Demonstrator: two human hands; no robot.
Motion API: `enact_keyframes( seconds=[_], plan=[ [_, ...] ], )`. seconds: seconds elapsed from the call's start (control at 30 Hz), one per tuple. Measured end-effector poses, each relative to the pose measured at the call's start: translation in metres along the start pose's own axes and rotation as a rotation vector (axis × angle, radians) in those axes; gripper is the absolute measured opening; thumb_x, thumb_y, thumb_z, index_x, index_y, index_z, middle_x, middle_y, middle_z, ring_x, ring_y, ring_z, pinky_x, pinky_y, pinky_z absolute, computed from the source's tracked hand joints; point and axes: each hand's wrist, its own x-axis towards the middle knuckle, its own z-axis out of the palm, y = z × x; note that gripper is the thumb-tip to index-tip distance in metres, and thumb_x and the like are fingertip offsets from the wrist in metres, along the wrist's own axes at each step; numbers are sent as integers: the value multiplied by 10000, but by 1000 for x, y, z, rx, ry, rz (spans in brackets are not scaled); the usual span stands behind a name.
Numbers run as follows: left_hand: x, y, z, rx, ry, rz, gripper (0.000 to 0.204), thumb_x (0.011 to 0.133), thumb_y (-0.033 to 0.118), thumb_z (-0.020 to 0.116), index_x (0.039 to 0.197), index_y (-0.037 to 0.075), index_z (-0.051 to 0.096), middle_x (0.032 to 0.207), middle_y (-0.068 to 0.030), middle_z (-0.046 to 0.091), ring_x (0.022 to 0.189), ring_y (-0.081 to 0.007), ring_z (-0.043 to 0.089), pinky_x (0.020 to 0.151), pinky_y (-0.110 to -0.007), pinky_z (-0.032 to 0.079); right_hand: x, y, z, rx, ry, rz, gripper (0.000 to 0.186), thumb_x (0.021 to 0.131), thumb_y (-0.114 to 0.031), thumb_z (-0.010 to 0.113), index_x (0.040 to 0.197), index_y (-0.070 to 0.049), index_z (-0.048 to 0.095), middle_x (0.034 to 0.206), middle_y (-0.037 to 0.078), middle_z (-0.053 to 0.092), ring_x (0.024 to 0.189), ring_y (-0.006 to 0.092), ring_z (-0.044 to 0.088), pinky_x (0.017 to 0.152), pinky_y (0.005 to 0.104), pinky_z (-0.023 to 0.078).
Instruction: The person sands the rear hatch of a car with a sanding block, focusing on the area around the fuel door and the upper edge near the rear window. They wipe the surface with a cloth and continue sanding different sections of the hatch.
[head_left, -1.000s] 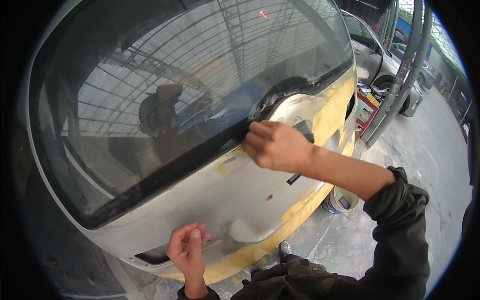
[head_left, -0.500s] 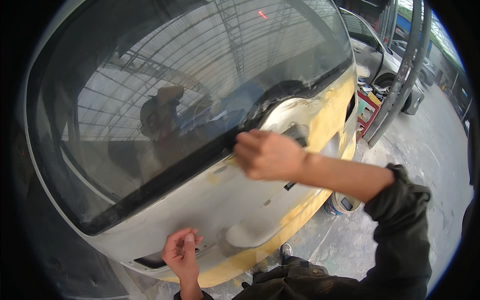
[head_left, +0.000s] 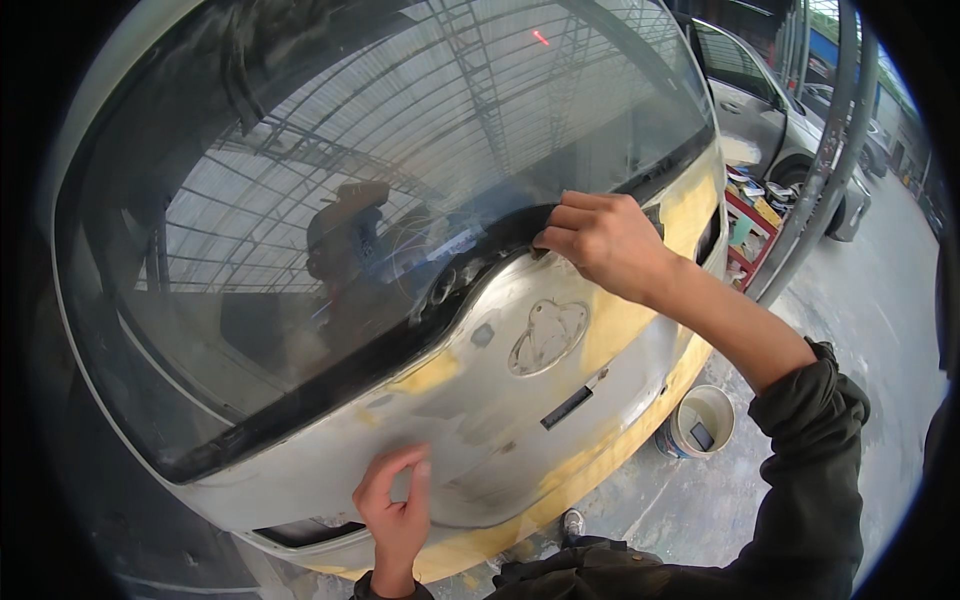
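A car tailgate (head_left: pixel 450 400) stands before me, its silver-grey surface patched with yellow filler and dull sanded spots. My right hand (head_left: pixel 605 240) is closed, fingertips pressed together at the panel's raised upper edge, along the black strip (head_left: pixel 360 365) under the rear window (head_left: pixel 420 130). A sliver of something dark shows at those fingertips, too small to name. Left of the hand lies a bare oval emblem outline (head_left: pixel 548 337). Low on the left, my left hand (head_left: pixel 395 505) hovers by the panel with thumb and forefinger curved around a gap, holding nothing visible.
A bucket (head_left: pixel 703 410) on the floor at right holds cloudy liquid and a dark block. Behind it are a red cart (head_left: pixel 748 245) with odds and ends, grey posts (head_left: pixel 822 160) and a silver car (head_left: pixel 745 105). A shoe (head_left: pixel 573 523) shows below the tailgate.
My right hand has slid up and right along the panel's upper edge, uncovering the emblem outline. The left hand has shifted a little right. The view has tilted slightly.
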Motion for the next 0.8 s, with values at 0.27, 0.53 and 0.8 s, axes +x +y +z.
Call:
enact_keyframes(
  seconds=[0.27,0.53,0.8],
  plan=[
    [37,35,73,138,13,210,163,891,-34,720,1050,-1,735,1123,-148,775,1031,-311,726,931,-392,563,-19,-16,23,108,200,90,187,743,-105,702,930,-96,709,864,10,604,834,192,627,656,309,560],
    [62,23,91,375,-85,403,182,913,4,692,1094,-10,702,1280,-180,724,1226,-381,645,1079,-478,489,-50,15,29,69,201,-22,162,740,-123,734,885,-58,703,815,17,562,795,183,596,604,294,525],
    [86,38,109,548,-121,474,215,924,19,669,1137,-14,674,1398,-189,660,1312,-398,586,1114,-527,451,-57,37,36,25,283,-252,155,641,-176,702,618,-81,582,706,9,527,777,193,571,593,287,476]
  ],
)
